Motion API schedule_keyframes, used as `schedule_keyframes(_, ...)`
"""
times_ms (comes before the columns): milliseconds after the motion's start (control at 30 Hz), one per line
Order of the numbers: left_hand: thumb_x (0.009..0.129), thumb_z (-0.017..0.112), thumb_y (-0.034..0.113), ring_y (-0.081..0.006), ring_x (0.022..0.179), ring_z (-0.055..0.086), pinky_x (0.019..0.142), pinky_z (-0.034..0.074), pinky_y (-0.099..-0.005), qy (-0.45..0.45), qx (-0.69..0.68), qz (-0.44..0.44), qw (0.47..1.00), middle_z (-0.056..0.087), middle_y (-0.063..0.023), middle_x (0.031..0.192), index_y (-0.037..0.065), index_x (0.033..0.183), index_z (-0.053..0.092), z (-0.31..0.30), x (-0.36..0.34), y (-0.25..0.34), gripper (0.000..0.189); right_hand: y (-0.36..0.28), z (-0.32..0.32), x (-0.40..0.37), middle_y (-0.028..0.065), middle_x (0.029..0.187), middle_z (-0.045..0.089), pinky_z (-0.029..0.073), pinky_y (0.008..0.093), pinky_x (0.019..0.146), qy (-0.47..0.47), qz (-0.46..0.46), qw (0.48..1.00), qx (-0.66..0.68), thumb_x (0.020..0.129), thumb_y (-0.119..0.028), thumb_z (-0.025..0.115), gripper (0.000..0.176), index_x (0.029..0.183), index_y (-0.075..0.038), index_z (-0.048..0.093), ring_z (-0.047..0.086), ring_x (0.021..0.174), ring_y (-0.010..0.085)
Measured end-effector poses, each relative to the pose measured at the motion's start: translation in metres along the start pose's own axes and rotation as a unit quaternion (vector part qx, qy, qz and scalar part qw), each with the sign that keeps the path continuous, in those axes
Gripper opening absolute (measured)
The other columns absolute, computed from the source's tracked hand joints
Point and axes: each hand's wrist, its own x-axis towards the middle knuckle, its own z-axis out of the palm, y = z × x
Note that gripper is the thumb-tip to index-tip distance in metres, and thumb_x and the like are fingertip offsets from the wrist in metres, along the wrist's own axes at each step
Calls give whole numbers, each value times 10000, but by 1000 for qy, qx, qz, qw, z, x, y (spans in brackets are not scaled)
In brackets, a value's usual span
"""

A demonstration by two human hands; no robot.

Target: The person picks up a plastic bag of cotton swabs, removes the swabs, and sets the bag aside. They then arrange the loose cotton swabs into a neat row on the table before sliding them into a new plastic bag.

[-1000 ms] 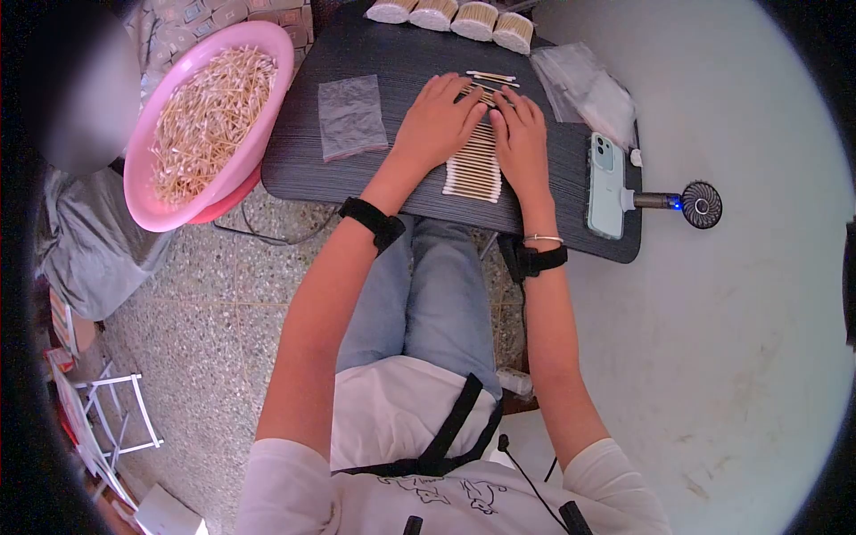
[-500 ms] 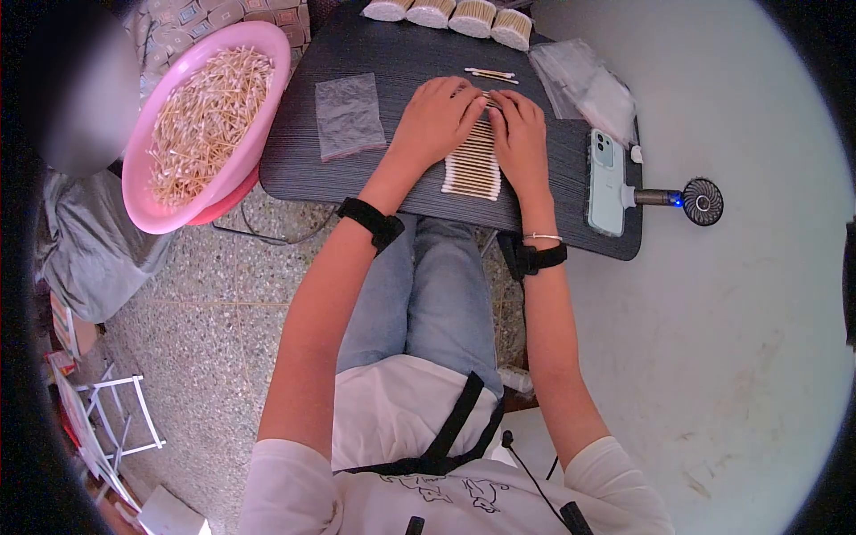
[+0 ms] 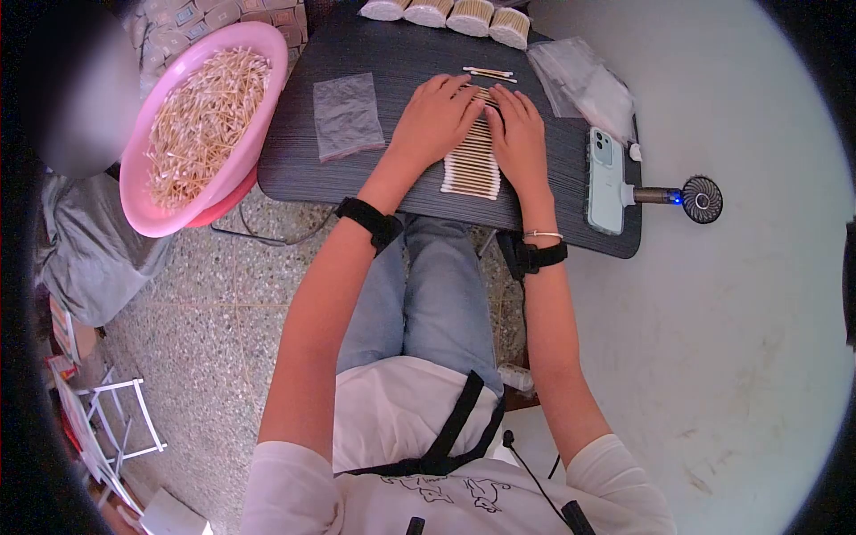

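Note:
A row of cotton swabs [image 3: 471, 167] lies side by side on the dark table, sticks running left to right. Along its left edge rests my left hand [image 3: 433, 119], fingers stretched forward over the swab ends. My right hand [image 3: 520, 134] lies along the opposite edge, its fingers also extended. Both hands cover part of the row's far end, and neither grips anything. Just beyond the fingertips are a few loose cotton swabs [image 3: 489, 74], apart from the row. A clear plastic bag [image 3: 346, 116] lies flat to the left of my left hand.
On the left, a pink basin [image 3: 136, 183] holds a heap of cotton swabs. Several swab bundles [image 3: 468, 18] line the table's far edge. At the right are plastic bags [image 3: 580, 78], a phone [image 3: 606, 192] and a small fan [image 3: 702, 199] reaching past the table edge.
The fingers of both hands have straightened and spread a little, showing more of the row's far end between them. The camera view has shifted very slightly.

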Motion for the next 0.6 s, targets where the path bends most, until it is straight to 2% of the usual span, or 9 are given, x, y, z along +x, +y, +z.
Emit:
schedule_keyframes(267,970,426,294,-289,1234,471,1059,339,-422,10,33,2,999,555,-125,1276,49,1202,592,8,0,-5,376,-2,0,-3,89,1338,520,331,452,1043,2,9,1000,-26,968,-302,455,393,1265,-65,558,430,1244,336)
schedule_keyframes(367,972,422,305,-276,1231,480,1072,328,-430,-35,16,-11,999,555,-123,1276,52,1219,584,7,0,-4,389,-2,1,-3,90,1345,514,333,451,1040,9,14,999,-43,965,-302,460,394,1266,-66,557,432,1240,336)
schedule_keyframes(467,972,424,306,-275,1214,496,1067,331,-434,-25,25,-5,999,549,-120,1283,54,1224,579,6,0,-2,389,-1,2,-3,94,1340,516,339,450,1034,12,15,999,-48,964,-304,461,402,1272,-61,549,435,1232,338)
schedule_keyframes(600,971,423,315,-282,1224,485,1068,328,-440,-35,17,-12,999,532,-116,1301,60,1228,578,3,1,-1,394,0,1,-2,105,1286,541,347,440,1022,25,38,999,-8,960,-297,470,397,1258,-46,548,440,1218,334)
